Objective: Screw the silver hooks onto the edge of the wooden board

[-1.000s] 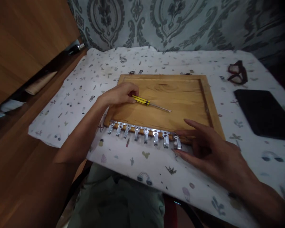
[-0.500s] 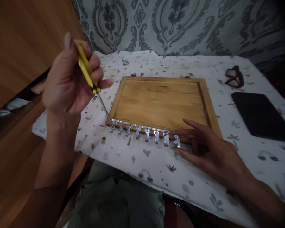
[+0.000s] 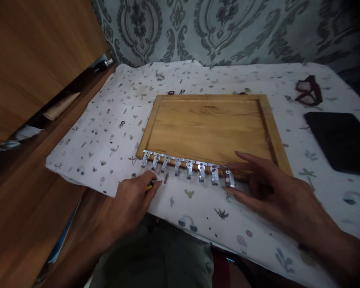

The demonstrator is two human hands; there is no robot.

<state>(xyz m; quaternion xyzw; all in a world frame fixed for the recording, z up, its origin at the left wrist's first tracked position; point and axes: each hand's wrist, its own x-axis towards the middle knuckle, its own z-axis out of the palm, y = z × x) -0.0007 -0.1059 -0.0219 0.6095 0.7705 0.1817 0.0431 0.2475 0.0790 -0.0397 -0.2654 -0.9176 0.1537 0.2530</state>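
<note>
A framed wooden panel (image 3: pixel 210 128) lies on the patterned white cloth (image 3: pixel 180 216). Along its near edge runs a row of several silver metal hinges (image 3: pixel 189 169). My left hand (image 3: pixel 135 196) is closed near the cloth's front edge, just below the left hinges, around the yellow screwdriver (image 3: pixel 150 186); only a small yellow and black part shows between the fingers. At the right end of the row, my right hand (image 3: pixel 267 188) has its thumb and fingers apart around the last hinge (image 3: pixel 229 178), with fingertips close to it or touching it.
Dark red glasses (image 3: pixel 309 91) and a black tablet-like slab (image 3: pixel 342 142) lie on the right of the cloth. Wooden furniture (image 3: pixel 33 48) stands at the left, with a rolled tan object (image 3: pixel 61 106) beside it. Patterned fabric (image 3: pixel 180 32) hangs behind.
My left hand has come down from above the panel's left corner to the cloth's front edge, taking the screwdriver away from the leftmost hinge. My right hand keeps its place by the last hinge.
</note>
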